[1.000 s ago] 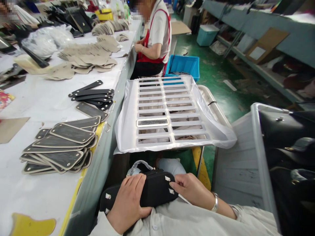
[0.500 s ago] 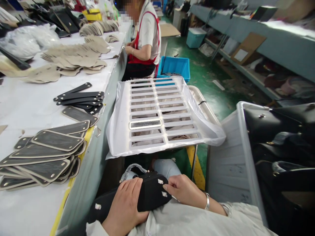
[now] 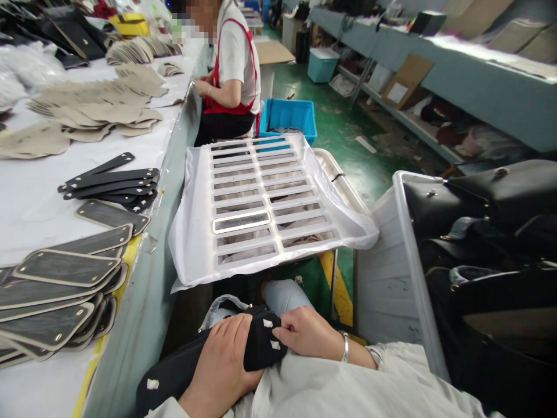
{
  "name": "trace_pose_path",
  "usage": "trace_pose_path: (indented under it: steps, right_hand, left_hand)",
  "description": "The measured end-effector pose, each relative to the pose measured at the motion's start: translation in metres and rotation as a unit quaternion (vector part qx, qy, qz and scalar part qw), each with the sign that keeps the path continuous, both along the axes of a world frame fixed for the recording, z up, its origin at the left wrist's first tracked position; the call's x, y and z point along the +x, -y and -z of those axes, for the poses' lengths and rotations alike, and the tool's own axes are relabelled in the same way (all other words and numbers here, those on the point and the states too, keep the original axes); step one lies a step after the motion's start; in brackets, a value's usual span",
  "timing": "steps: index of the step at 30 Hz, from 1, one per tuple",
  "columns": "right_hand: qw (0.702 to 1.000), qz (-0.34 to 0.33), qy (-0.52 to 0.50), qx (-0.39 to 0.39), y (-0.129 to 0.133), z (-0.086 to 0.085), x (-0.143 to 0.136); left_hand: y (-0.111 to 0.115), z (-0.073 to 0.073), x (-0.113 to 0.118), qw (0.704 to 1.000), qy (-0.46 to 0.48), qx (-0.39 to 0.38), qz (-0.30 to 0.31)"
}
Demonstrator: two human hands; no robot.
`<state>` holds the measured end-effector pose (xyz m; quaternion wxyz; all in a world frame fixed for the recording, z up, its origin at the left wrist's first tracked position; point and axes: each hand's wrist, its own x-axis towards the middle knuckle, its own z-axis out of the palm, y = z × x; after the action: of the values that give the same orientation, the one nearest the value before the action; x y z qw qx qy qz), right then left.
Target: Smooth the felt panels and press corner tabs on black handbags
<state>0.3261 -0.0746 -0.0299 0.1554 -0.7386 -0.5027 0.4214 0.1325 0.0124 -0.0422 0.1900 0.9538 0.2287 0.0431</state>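
Mostly black — bag [image 3: 260, 346] with white tabs [image 3: 275, 345]

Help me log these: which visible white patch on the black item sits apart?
The single white patch at the black item's left end; the other two patches sit together by the right hand.

Open blue crate [image 3: 289, 110], on green floor [image 3: 337, 113], near co-worker [image 3: 234, 64] in red apron [image 3: 213, 105]; teal box [image 3: 322, 67], farther back; brown cardboard [image 3: 410, 72], below right-hand bench [image 3: 456, 75]; yellow box [image 3: 129, 25], behind fanned beige pieces [image 3: 130, 51].

The left hand [image 3: 224, 360] hides part of the black bag [image 3: 261, 347] beneath it.
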Motion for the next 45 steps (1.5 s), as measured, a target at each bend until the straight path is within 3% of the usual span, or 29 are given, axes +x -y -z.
trace_pose_path:
  steps: [5, 12, 18, 21, 29, 34, 38, 45]
  right_hand:
    - [1.000, -0.011, 0.015, 0.014, 0.003, 0.002, 0.000]
    - [0.998, -0.033, 0.046, 0.010, -0.003, -0.010, 0.002]
    - [0.988, 0.030, -0.115, -0.097, 0.000, -0.008, 0.006]
    - [0.980, 0.049, -0.158, -0.112, 0.004, -0.002, 0.005]
    - [0.982, 0.078, -0.145, -0.092, 0.019, 0.004, -0.006]
    - [0.983, 0.089, -0.140, -0.080, 0.022, -0.004, -0.017]
    - [0.995, 0.062, -0.081, -0.004, 0.019, -0.011, -0.022]
    - [0.999, 0.020, 0.004, 0.041, 0.017, 0.000, -0.013]
  left_hand:
    - [0.001, -0.003, 0.002, 1.000, 0.006, 0.006, 0.004]
    - [0.010, 0.001, 0.016, 0.999, 0.009, 0.031, 0.008]
    - [0.015, -0.007, 0.025, 0.999, 0.018, 0.026, -0.005]
    - [0.016, -0.008, 0.023, 1.000, 0.017, 0.021, -0.010]
    - [0.016, 0.001, 0.015, 0.998, 0.042, 0.044, -0.005]
    - [0.016, 0.002, 0.014, 0.998, 0.054, 0.040, -0.011]
    - [0.016, -0.002, 0.017, 0.998, 0.048, 0.023, -0.020]
    - [0.016, -0.005, 0.020, 0.999, 0.026, -0.008, -0.031]
